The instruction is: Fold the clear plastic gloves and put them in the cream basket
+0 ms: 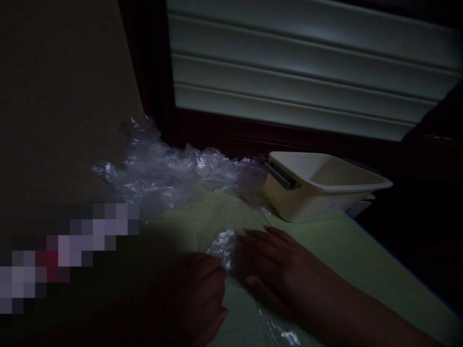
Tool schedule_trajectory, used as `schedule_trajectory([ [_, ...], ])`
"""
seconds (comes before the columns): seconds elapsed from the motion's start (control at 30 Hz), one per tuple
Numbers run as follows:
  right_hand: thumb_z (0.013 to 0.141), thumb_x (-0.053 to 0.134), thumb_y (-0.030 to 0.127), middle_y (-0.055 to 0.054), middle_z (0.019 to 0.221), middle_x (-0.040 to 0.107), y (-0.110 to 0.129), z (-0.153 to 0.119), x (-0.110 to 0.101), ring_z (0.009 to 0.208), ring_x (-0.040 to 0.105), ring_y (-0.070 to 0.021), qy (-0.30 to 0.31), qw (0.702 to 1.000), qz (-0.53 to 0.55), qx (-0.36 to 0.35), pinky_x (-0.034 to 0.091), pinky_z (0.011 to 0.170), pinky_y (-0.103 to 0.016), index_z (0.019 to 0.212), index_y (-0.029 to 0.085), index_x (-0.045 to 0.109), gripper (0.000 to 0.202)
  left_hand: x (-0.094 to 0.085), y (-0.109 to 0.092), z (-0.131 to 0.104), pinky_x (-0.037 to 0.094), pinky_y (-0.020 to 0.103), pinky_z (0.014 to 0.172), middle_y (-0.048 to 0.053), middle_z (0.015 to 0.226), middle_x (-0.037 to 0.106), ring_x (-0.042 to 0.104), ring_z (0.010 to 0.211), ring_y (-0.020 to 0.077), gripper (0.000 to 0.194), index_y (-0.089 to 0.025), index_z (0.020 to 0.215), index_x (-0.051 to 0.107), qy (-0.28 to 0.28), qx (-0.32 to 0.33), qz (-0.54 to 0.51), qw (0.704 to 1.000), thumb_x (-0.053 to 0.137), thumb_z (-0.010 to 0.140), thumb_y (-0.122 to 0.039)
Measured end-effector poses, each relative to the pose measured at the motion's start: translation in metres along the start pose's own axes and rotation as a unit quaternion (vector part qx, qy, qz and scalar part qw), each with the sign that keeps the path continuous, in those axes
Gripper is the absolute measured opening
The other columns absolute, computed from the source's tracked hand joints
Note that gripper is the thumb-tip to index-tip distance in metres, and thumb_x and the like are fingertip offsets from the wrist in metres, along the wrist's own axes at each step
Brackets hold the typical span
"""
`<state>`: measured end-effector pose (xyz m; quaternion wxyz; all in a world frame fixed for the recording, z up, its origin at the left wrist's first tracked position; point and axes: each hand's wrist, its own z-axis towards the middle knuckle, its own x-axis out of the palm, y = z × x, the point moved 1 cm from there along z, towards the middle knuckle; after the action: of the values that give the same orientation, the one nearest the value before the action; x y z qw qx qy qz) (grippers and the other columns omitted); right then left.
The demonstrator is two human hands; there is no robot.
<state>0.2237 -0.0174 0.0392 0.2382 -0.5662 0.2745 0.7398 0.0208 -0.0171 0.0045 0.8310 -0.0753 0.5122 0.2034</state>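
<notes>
While the room is very dark, you can still see your left hand (197, 294) low on the pale green table top (347, 250). Its fingers are curled, and their tips touch the small crinkly piece of clear plastic wrap (223, 245). You cannot tell if they pinch it. That small piece is shiny and wrinkled, and it lies on the table between your two hands. Just to its right, your right hand (278, 274) lies flat with its fingers spread out a little, and its fingertips touch the wrap too. Another shiny bit of clear plastic (285, 335) shows under your right wrist. Farther back there is one big heap of crumpled clear plastic sheet (162, 168). To the right of the heap sits one cream plastic tub with a dark handle (321, 185). You count two hands, one tub and one heap.
</notes>
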Motion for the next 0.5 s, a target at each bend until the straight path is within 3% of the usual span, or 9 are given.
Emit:
schedule_trajectory([
  [0.1,0.092,0.051,0.018,-0.010,0.110,0.070,-0.004,-0.002,-0.003,0.095,0.065,-0.0283,0.034,0.998,-0.036,0.049,0.047,0.090,-0.054,0.100,0.016,0.070,0.021,-0.003,0.004,0.002,0.048,0.032,0.069,0.006,0.089,0.068,0.057,0.077,0.0185,0.031,-0.015,0.078,0.062,-0.029,-0.001,0.006,1.000,0.038,0.098,-0.017],
  [0.2,0.094,0.046,0.020,-0.013,0.118,0.067,-0.001,-0.001,-0.006,0.095,0.065,-0.0269,0.020,0.999,-0.027,0.040,0.051,0.087,-0.049,0.114,0.012,0.065,0.028,-0.004,0.003,0.002,0.049,0.032,0.068,0.006,0.090,0.068,0.058,0.077,0.0185,0.027,-0.015,0.082,0.062,-0.022,-0.013,0.014,1.000,0.039,0.097,-0.017],
  [0.27,0.097,0.042,0.024,-0.013,0.135,0.055,0.003,0.000,-0.007,0.118,0.054,-0.0274,0.034,0.999,0.002,0.013,0.042,0.101,-0.049,0.131,0.011,0.054,0.038,-0.003,0.001,0.000,0.050,0.031,0.069,0.005,0.089,0.068,0.059,0.078,0.0184,0.020,-0.016,0.081,0.062,-0.005,-0.012,0.023,1.000,0.047,0.094,-0.020],
  [0.33,0.099,0.038,0.029,-0.011,0.149,0.038,0.006,0.000,-0.007,0.136,0.035,-0.0243,0.092,0.995,0.043,-0.010,0.026,0.113,-0.047,0.141,0.011,0.040,0.046,-0.001,-0.002,-0.002,0.050,0.030,0.069,0.004,0.087,0.068,0.059,0.078,0.0178,0.014,-0.017,0.080,0.063,0.005,-0.011,0.017,1.000,0.055,0.090,-0.024],
  [0.4,0.099,0.037,0.038,-0.010,0.153,0.025,0.007,0.001,-0.005,0.142,0.021,-0.0215,0.152,0.985,0.083,-0.015,0.015,0.117,-0.044,0.146,0.009,0.031,0.055,0.001,-0.004,-0.004,0.050,0.028,0.069,0.003,0.088,0.069,0.060,0.079,0.0173,0.012,-0.016,0.080,0.064,0.011,-0.016,0.004,1.000,0.060,0.087,-0.025],
  [0.5,0.098,0.036,0.048,-0.013,0.154,0.019,0.001,0.001,-0.002,0.143,0.015,-0.0209,0.188,0.976,0.110,-0.011,0.009,0.117,-0.043,0.147,0.007,0.024,0.065,0.002,-0.004,-0.007,0.050,0.030,0.072,0.003,0.091,0.070,0.060,0.081,0.0179,0.010,-0.016,0.083,0.064,0.017,-0.013,0.011,1.000,0.063,0.086,-0.025],
])
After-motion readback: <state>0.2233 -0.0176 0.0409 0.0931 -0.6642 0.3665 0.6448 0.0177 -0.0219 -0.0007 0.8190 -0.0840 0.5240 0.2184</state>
